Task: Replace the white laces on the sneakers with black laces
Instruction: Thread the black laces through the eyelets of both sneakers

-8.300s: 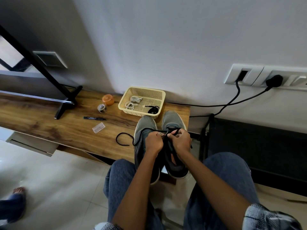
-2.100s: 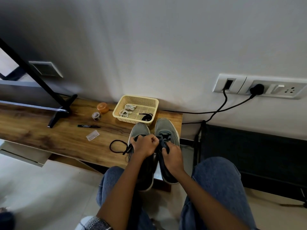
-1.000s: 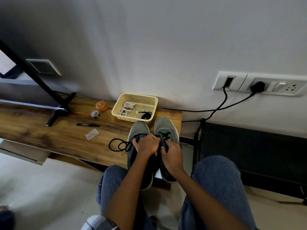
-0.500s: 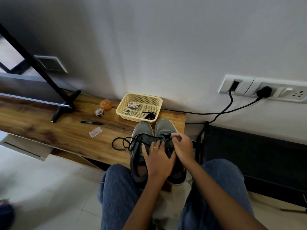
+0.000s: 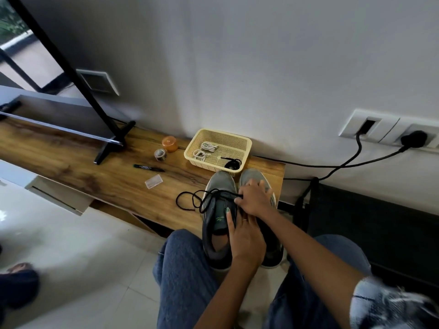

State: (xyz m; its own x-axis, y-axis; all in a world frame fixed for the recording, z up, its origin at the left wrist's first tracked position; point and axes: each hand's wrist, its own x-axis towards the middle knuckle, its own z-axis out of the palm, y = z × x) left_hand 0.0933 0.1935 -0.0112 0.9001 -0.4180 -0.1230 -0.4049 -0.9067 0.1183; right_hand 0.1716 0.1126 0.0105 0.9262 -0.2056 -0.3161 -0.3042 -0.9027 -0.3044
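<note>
Relacing grey sneakers on wooden desk [image 5: 78, 167], both hands on shoes.
Black lace [image 5: 190, 201] loops loose left of the left grey sneaker [image 5: 218, 210]. Left hand [image 5: 247, 241], a fist 1 s ago, now lies flat with fingers straight on that shoe. Right hand [image 5: 255, 200] pinches the lace beside the right grey sneaker [image 5: 251, 178]. White laces [image 5: 204, 150] sit in the cream plastic basket [image 5: 244, 144] behind.
</note>
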